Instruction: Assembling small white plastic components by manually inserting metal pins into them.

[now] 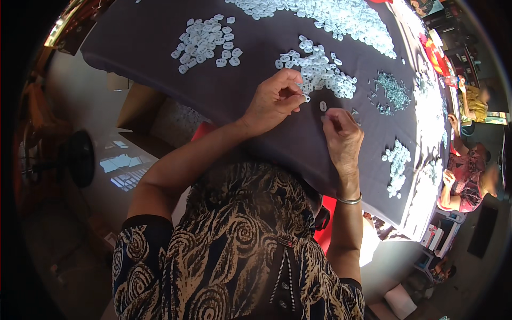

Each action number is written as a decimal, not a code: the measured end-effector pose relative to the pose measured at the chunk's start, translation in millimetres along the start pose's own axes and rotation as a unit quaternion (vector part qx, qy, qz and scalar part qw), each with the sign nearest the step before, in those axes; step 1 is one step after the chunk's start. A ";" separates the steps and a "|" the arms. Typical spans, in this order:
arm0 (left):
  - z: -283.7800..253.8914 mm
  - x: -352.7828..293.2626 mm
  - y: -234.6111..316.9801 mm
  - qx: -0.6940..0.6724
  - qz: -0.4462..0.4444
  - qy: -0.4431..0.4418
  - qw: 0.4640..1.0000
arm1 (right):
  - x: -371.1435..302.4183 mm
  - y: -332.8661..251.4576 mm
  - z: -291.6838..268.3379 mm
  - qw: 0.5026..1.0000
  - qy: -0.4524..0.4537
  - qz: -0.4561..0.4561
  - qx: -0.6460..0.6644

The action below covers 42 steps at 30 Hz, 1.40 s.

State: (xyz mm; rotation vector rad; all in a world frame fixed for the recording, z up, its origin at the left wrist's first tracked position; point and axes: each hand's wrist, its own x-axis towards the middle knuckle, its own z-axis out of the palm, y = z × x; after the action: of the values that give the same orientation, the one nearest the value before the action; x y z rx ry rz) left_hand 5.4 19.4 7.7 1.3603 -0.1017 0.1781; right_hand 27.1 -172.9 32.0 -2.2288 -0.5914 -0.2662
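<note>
At frame centre, a single white oval piece [322,106] lies upright on the dark surface [160,42], between both hands. Right hand [341,136] is nearer, fingers pinched narrow; left hand [274,101] curls, contents unclear.

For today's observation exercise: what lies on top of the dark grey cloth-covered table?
On the dark grey cloth-covered table: heaps of small white plastic pieces, a heap of small metal parts. Both hands, left hand and right hand, cover what they pinch.
</note>
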 end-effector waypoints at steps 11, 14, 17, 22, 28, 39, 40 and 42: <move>9.4 -5.9 -2.3 -0.019 -0.037 -0.054 0.998 | 15.2 2.6 -11.4 0.953 -0.007 0.180 0.245; 9.1 -5.7 -2.7 -0.010 -0.046 -0.053 0.997 | 21.6 -2.1 2.3 0.912 -0.003 0.184 0.367; 10.0 -4.9 0.4 -0.002 -0.057 -0.050 0.997 | 21.8 1.6 13.0 0.904 -0.009 0.181 0.388; 9.5 -3.0 -0.6 0.024 -0.039 -0.056 0.997 | 18.4 5.6 18.3 0.899 -0.004 0.182 0.399; 5.9 -3.8 -2.9 0.039 -0.031 -0.074 0.996 | 18.9 5.0 18.4 0.903 -0.025 0.174 0.392; 6.4 -3.7 -7.0 0.045 -0.010 -0.078 0.996 | 18.1 3.0 16.3 0.917 -0.035 0.167 0.360; 6.5 -3.7 -6.6 0.044 -0.010 -0.078 0.996 | 18.0 3.2 16.2 0.917 -0.035 0.167 0.360; 6.1 -4.2 -5.0 0.050 -0.016 -0.079 0.996 | 18.0 3.8 16.7 0.917 -0.040 0.166 0.360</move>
State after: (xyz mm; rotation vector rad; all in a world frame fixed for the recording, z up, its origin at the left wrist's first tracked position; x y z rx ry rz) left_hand 2.4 12.2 3.4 1.4737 -0.2050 0.0486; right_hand 44.6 -156.6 25.2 -1.5811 -0.2728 0.1999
